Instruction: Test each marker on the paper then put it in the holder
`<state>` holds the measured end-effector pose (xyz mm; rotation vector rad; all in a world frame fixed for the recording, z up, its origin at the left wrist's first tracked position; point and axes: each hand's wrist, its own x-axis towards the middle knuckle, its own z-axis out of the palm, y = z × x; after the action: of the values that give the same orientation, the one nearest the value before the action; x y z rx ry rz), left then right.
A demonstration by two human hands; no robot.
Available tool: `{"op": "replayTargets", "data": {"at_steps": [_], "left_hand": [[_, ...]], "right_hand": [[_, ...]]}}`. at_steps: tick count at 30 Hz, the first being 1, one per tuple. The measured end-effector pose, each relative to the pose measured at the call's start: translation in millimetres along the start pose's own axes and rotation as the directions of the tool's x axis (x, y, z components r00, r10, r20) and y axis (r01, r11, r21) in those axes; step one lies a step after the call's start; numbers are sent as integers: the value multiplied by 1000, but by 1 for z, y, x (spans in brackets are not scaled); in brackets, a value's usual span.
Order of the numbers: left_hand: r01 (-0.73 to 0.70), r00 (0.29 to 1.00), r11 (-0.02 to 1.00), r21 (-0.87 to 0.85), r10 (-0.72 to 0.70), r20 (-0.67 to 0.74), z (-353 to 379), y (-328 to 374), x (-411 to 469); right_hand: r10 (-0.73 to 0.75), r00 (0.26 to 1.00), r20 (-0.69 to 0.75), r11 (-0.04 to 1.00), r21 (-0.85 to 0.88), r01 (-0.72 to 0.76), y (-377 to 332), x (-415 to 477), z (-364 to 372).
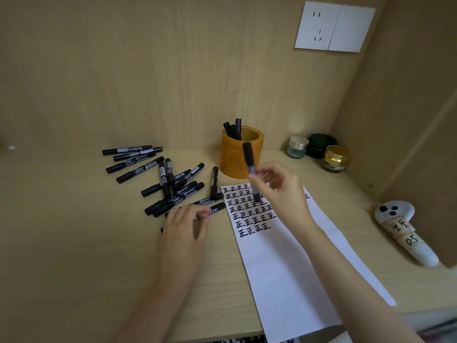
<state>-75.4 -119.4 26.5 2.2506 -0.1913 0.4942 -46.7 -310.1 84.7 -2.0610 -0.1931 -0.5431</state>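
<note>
Markers (158, 174) piled loose, left on the desk (74, 243). My left hand (184, 226) sits at the pile's near edge, fingers curled round a flat marker (217, 208). Holder (237, 157) far centre, a few capped markers standing in it. My right hand (279, 191) pinches a blurred marker (249, 157), roughly upright, over the paper's (284, 256) far end, just near the holder. Jars (298, 147) far right; white controller (400, 229) right.
</note>
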Motion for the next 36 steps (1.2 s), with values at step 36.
{"op": "replayTargets", "data": {"at_steps": [36], "left_hand": [[17, 1000, 948, -318, -17, 3, -5, 11, -2]], "right_hand": [[341, 927, 156, 897, 239, -371, -5, 17, 22]]}}
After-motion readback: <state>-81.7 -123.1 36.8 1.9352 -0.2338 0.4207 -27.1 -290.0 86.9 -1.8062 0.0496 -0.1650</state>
